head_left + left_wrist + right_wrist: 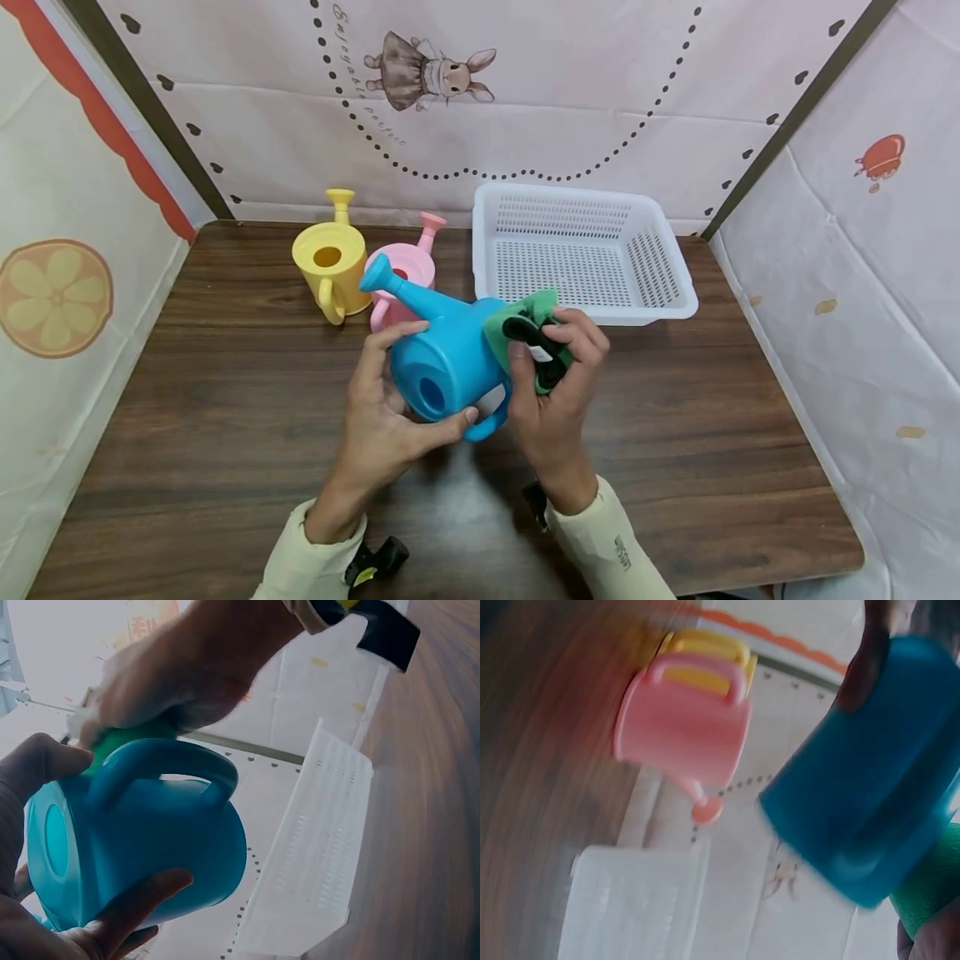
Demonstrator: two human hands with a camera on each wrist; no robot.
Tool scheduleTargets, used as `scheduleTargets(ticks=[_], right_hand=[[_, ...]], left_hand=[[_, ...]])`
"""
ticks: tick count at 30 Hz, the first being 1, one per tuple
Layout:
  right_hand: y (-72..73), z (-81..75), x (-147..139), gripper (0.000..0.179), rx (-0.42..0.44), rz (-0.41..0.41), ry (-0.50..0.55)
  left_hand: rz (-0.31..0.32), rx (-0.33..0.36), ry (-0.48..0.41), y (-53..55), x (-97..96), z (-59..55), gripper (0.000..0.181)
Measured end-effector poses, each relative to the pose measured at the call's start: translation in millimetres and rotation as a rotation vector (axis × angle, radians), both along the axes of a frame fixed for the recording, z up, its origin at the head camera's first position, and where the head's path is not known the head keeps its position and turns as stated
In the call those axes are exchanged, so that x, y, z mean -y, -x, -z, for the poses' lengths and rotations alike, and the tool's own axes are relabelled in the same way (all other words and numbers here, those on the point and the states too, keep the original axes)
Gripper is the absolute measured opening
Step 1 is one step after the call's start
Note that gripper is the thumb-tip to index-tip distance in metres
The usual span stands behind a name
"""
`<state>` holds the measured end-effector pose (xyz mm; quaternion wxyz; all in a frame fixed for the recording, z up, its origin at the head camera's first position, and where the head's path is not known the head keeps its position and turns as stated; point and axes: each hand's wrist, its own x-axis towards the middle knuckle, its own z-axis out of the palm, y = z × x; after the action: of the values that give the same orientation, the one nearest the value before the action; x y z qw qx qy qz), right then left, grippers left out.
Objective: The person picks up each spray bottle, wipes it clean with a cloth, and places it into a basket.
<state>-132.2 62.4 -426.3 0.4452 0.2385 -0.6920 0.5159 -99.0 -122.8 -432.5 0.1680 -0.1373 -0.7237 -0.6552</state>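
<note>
In the head view a blue watering can point(461, 346) is held up above the table, tilted on its side, its spout toward the far left. My left hand point(386, 408) grips it around the top end, thumb near the round opening. My right hand point(558, 379) pinches a green cloth point(546, 304) with a black part and a small white label. That cloth lies against the can's body near the base end. The left wrist view shows the can's handle point(172, 757) facing up and my left fingers point(146, 904) spread over its body.
A yellow watering can point(341, 267) and a pink watering can point(405, 262) stand at the back left of the wooden table point(225, 417). At the back right sits a white perforated basket point(678, 292). Printed fabric walls point(562, 50) border the table at the back and sides.
</note>
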Motion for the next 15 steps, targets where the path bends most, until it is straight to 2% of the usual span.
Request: scheduleTargets(ticks=[7,11,15], right_hand=[[-19.6,-5.2,14,0.03,-0.099,-0.064,-0.062],[-22.2,-7.6,18,0.031,-0.154,-0.071,-0.064],[-18.0,-7.4,15,0.032,-0.163,-0.064,-0.052]], left_hand=[[0.033,0.029,0.028,1.9,-2.3,1.1,0.1],[0.112,0.039,-0.036,2.1,-0.5,1.8,0.105],[0.169,0.04,-0.144,3.0,-1.2,1.3,0.105]])
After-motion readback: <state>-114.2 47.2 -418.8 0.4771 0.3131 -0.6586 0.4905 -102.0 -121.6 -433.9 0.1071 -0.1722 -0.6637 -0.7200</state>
